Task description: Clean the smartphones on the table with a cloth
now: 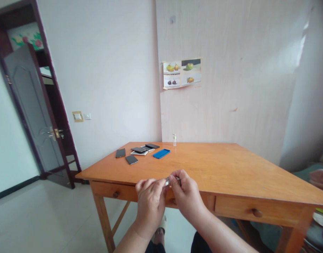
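Together, hands point(150, 200) point(187, 195) tight on a small silvery object point(167, 182), with blue case point(162, 154), dark phones point(131, 160) and pump bottle point(174, 141) beyond.

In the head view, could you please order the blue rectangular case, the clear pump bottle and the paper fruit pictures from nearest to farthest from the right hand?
1. Blue rectangular case: on the wooden table, left of the right hand.
2. Clear pump bottle: near the table's far edge.
3. Paper fruit pictures: on the wall above.

Hands point(151, 201) bare, forearms point(219, 226) bare too; legwear point(200, 244) dark, near black; slipper point(164, 223) pale, round-toed.
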The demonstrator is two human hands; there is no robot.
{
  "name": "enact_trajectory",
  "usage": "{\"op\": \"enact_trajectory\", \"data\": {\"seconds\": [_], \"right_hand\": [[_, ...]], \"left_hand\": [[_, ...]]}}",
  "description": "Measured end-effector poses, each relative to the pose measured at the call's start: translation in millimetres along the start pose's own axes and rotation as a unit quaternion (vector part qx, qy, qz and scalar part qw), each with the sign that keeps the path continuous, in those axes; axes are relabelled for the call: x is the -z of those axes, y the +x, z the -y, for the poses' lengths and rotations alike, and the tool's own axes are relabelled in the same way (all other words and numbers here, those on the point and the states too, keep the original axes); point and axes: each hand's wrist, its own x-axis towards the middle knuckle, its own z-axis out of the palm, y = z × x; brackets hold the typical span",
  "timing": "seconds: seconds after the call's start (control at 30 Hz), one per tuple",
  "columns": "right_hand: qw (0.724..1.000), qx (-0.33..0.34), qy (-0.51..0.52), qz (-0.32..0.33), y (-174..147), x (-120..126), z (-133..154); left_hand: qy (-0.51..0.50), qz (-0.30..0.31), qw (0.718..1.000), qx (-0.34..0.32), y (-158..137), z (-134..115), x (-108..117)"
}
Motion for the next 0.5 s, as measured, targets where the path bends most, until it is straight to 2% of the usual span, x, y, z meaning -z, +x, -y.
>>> {"op": "enact_trajectory", "data": {"seconds": [0.1,0.23,0.3,0.43,0.5], "right_hand": [[1.000,0.014,0.010,0.018,-4,-1,5],[1.000,-0.006,-0.009,-0.018,2,2,-6],[0.999,-0.007,-0.013,-0.029,2,2,-9],[1.000,0.011,-0.001,0.008,-6,-4,-2],[1.000,0.011,-0.006,0.012,-6,-4,-2]], "left_hand": [[-0.002,0.012,1.000,0.003,-1,0,0],[0.002,-0.015,1.000,0.009,-1,1,0],[0.002,-0.009,1.000,0.010,-1,0,-1],[-0.009,0.025,1.000,0.012,-3,-1,-3],[-0.013,0.019,1.000,0.014,-3,0,-3]]}}
